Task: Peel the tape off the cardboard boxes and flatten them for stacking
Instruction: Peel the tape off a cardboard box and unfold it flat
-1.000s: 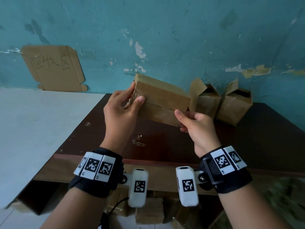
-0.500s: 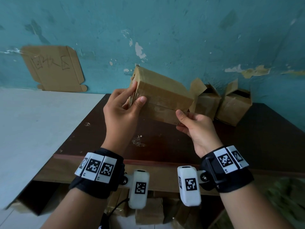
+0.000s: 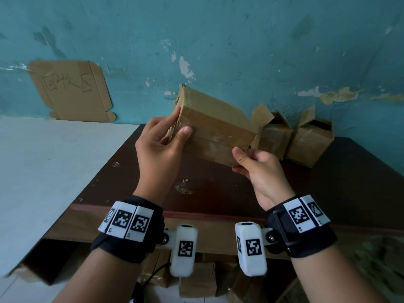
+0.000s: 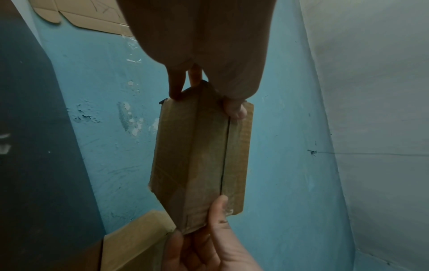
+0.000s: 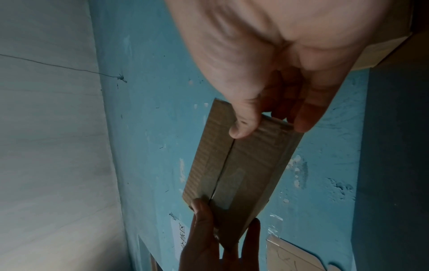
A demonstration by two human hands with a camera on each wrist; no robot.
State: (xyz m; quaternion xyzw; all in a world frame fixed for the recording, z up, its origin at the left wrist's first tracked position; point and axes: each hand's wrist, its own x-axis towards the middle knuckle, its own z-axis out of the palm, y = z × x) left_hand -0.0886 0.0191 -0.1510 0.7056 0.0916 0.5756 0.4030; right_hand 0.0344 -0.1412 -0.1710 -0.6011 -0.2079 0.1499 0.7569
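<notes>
Cardboard is what we hold: a closed brown rectangular cardboard box [image 3: 215, 130], lifted clear of the dark brown wooden table [image 3: 349, 193] and tilted, one end towards the blue-green painted wall [image 3: 218, 40]. Our left hand [image 3: 160, 147] pinches the box's left end, thumb on the near face and fingers [image 4: 175, 86] curled round the end. Our right hand [image 3: 260, 171] grips the lower right corner, thumb on the near face and fingers underneath.

Clear glossy tape [image 5: 228, 185] runs along the centre seam where the two flaps meet, and in both wrist views that seam looks sealed from end to end. We judge that peeling on this box has not really begun. The left fingers sit where a tape end would be, so we are probably hunting for an edge to lift, though no loose tape end can be made out.

Behind our right hand, two small brown cardboard boxes [image 3: 306, 138] stand on the table against the wall, top flaps open and upright but bodies unflattened. We cannot tell whether any tape remains on them. A flat notched sheet of brown cardboard with handwritten characters [image 3: 70, 90] is fixed to the wall at the left. More cardboard boxes [image 3: 196, 278] lie below the table's near edge, their state unclear. Most of the job looks undone.
</notes>
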